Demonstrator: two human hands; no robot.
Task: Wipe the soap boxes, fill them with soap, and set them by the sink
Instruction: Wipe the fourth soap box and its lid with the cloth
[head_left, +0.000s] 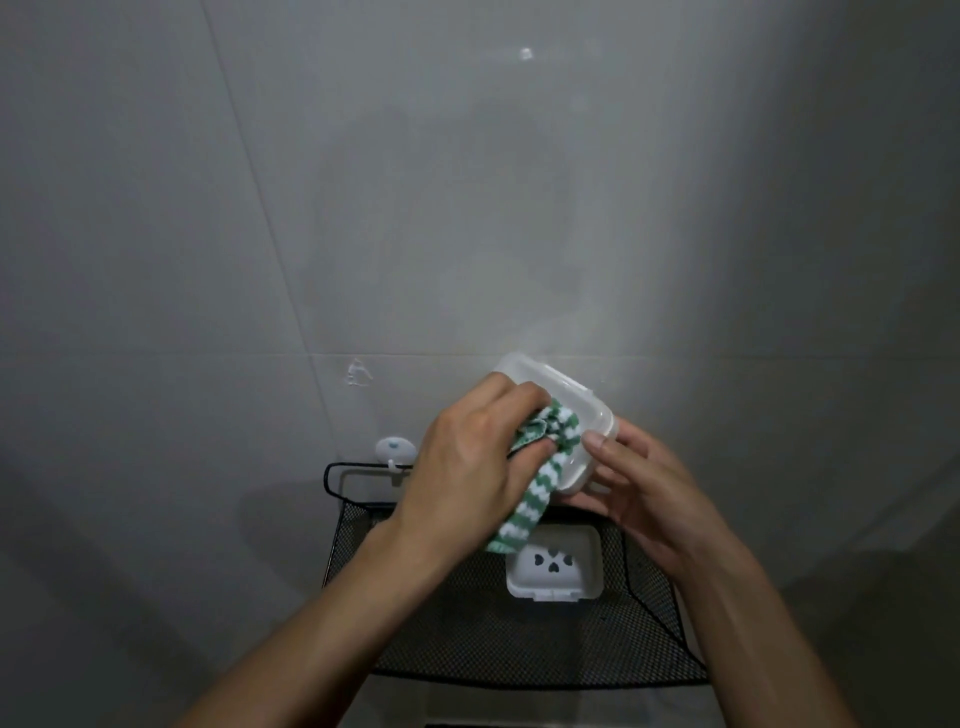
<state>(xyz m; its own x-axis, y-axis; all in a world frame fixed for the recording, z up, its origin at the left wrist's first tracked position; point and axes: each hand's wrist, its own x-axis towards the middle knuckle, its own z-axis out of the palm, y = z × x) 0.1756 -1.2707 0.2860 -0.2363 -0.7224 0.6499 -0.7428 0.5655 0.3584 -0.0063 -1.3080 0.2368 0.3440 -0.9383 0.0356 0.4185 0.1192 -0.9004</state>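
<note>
My worry is the clear soap box (571, 410) slipping: my right hand (639, 488) pinches only its right end, held up in front of the tiled wall (467, 208), and a hard rub could twist it free into the black mesh basket (644, 613) below. My left hand (467, 467) clenches the green-and-white striped cloth (540, 483) against the box. It looks translucent, lid open I think, smooth and light. A white soap box (554, 566) lies in the basket, nearer me
</note>
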